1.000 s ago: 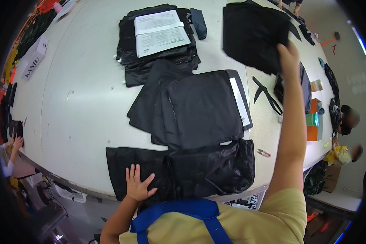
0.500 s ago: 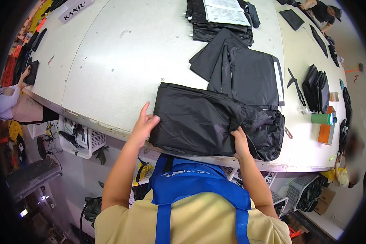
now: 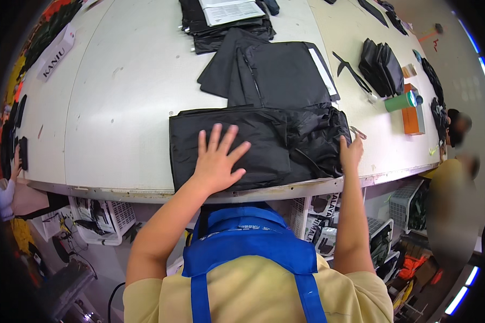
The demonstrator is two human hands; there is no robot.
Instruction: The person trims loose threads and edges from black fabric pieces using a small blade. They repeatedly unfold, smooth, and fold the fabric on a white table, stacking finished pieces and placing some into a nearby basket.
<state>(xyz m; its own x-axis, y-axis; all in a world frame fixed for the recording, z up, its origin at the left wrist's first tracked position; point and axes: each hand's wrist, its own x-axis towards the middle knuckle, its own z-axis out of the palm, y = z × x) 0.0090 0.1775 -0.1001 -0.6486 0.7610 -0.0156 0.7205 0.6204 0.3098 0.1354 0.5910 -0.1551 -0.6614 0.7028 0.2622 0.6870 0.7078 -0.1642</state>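
A folded piece of thin, shiny black fabric point(image 3: 194, 126) lies along the table's near edge; what kind of garment it is, I cannot tell. My left hand point(image 3: 218, 161) presses flat on its smooth left part with the fingers spread. The right end is a crumpled bunch of the same fabric point(image 3: 318, 134). Against that end's outer edge rests my right hand point(image 3: 352, 153), thumb and forefinger apart, thumb touching the fabric. Just beyond lies another flat black folded piece point(image 3: 285, 70) with a white strip along its right side.
Black stacked pieces point(image 3: 231, 35) with printed sheets point(image 3: 231, 11) on top stand farther back. To the right are scissors point(image 3: 353, 72), black pouches point(image 3: 381, 67), a green cylinder point(image 3: 399, 102), an orange box point(image 3: 413, 119) and a small tool point(image 3: 358, 132). A white basket point(image 3: 105, 220) sits below the table.
My left hand has moved from the fabric's left edge onto its top. My right hand has left the fold and shifted right to the crumpled end. The fabric now lies flatter; the view has shifted.
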